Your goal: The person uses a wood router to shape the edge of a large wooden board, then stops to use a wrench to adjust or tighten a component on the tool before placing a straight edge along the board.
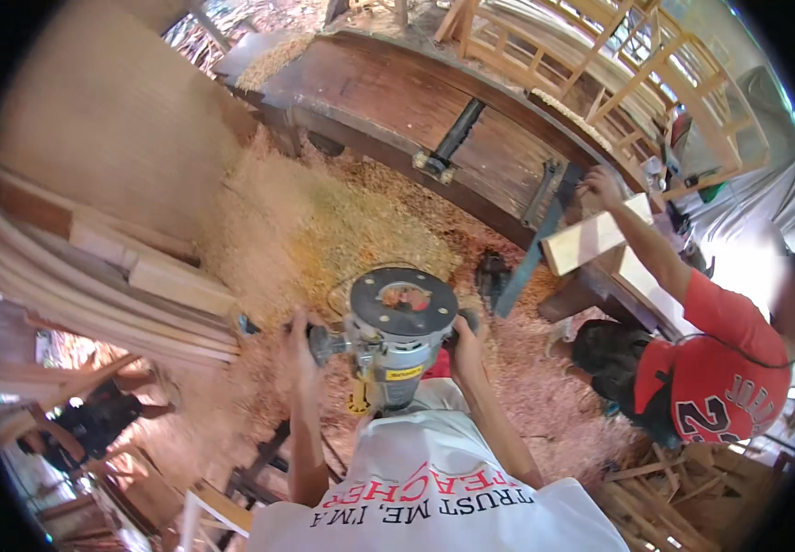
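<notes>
A wood router [404,340] is held in front of my chest, turned over so that its round black base plate [405,300] faces up. My left hand [302,339] is closed around the dark knob on its left side. Opposite it, my right hand [466,348] grips the other knob. The grey motor body with a yellow label points down towards my white shirt. Through the opening in the plate some orange-red shows; I cannot make out a bit there.
Wood shavings [370,212] cover the floor ahead. Beyond stands a long wooden workbench [370,87] with a metal clamp [452,143]. At right, a person in a red shirt [737,340] works with a handsaw [540,244] by a plank [595,241]. Stacked boards [94,276] lie left.
</notes>
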Demonstrator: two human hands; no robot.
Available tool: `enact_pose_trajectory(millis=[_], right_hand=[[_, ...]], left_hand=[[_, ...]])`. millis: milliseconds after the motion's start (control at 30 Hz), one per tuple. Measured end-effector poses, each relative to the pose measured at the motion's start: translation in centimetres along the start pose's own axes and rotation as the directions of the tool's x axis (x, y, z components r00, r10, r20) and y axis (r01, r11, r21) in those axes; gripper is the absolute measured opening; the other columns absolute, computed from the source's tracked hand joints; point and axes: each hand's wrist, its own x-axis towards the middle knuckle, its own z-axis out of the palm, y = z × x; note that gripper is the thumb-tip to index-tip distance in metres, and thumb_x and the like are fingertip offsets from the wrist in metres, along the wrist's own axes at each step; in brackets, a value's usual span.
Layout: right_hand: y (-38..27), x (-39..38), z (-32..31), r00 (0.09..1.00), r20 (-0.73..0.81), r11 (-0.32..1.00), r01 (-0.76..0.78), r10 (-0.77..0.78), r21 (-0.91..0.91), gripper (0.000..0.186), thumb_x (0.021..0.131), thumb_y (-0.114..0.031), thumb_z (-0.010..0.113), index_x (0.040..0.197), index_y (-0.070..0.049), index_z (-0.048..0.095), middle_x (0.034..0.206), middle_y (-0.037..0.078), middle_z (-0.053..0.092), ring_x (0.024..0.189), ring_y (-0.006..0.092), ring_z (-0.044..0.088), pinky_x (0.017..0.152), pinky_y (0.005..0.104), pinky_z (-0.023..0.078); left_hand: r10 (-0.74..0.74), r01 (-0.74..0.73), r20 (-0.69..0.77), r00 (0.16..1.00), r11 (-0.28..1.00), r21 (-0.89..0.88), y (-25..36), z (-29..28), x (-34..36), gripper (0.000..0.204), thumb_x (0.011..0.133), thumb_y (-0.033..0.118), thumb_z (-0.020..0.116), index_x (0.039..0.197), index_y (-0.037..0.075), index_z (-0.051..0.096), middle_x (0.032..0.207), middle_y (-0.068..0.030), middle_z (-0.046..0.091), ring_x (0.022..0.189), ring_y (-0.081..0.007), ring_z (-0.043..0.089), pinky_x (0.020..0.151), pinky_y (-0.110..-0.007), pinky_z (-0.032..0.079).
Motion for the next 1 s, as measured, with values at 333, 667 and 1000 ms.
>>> enact_pose_trajectory(millis=[333,667,1000], right_hand=[[-6.1,13.8,17.4,0.975,-0.200,0.985,-0.066,0.098,0.160,0.010,0.092,-0.023,0.064,0.092,-0.014,0.062,0.086,-0.001,0.062,0.073,0.0098,0.057,0.059,0.0272,0.045],[-14.9,20.4,30.7,0.883,-0.406,0.789,0.069,0.237,0.610,0.024,0.092,-0.039,0.069,0.098,-0.016,0.062,0.082,-0.002,0.064,0.065,0.0115,0.057,0.051,0.0272,0.040],[-10.1,28.5,38.7,0.739,-0.567,0.555,0.317,0.363,0.769,0.024,0.095,-0.040,0.065,0.093,-0.016,0.061,0.072,-0.001,0.061,0.055,0.0141,0.057,0.047,0.0303,0.045]], left_hand=[[-0.117,0.070,0.270,0.956,0.982,0.176,11.1,13.5,24.5,0.036,0.099,0.040,0.064,0.078,0.012,0.060,0.068,0.0007,0.056,0.059,-0.0097,0.055,0.053,-0.026,0.043],[-0.183,-0.349,0.806,0.562,0.831,0.433,18.2,41.7,42.0,0.041,0.101,0.044,0.059,0.077,0.011,0.058,0.067,0.0004,0.057,0.056,-0.0107,0.055,0.053,-0.029,0.045],[-0.604,-0.408,0.777,0.179,0.672,0.617,14.6,53.6,47.5,0.045,0.103,0.043,0.056,0.073,0.010,0.058,0.066,-0.0024,0.060,0.053,-0.0115,0.056,0.050,-0.030,0.046]])
